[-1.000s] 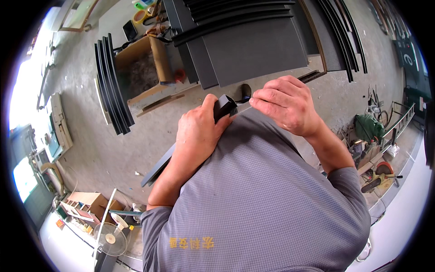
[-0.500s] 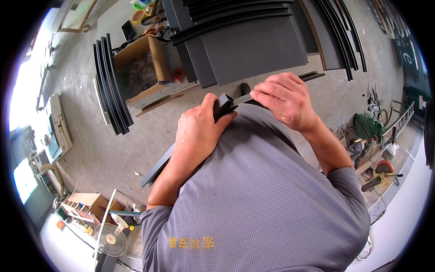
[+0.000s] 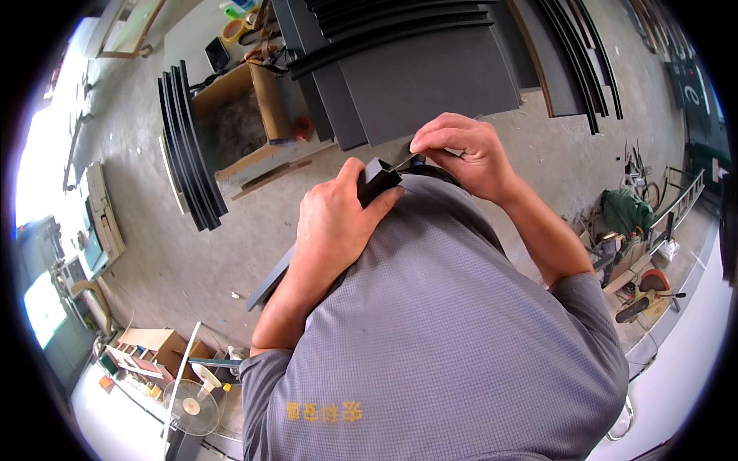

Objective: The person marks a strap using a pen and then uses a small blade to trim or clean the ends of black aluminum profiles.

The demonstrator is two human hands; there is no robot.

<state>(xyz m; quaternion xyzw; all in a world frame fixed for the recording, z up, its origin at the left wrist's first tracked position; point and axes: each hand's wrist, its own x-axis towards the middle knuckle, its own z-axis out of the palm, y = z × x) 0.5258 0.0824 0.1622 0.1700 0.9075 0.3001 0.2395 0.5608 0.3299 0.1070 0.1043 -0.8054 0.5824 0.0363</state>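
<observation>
My left hand [image 3: 332, 219] is wrapped round a long dark metal profile [image 3: 378, 177], close to its hollow end. The profile slants down to the left under my forearm, and its other end [image 3: 269, 289] shows beside the elbow. In front of my chest, my right hand [image 3: 470, 156] pinches a thin, narrow metal strip [image 3: 403, 160] between thumb and fingertips. The strip's tip is at the profile's hollow end; whether it touches or enters the opening I cannot tell. Its exact kind is unclear.
Ahead lie stacked dark panels [image 3: 423, 84] with black profiles [image 3: 400, 42] on top. An open cardboard box [image 3: 269, 104] stands left of them, beside more black profiles [image 3: 188, 146]. A fan [image 3: 192, 406] is at lower left; tools and a ladder [image 3: 680, 203] are on the right.
My right hand has moved left and slightly up, bringing the strip to the profile's end. The strip has turned and now looks thinner. My left hand stays nearly in place, with the profile slightly rotated.
</observation>
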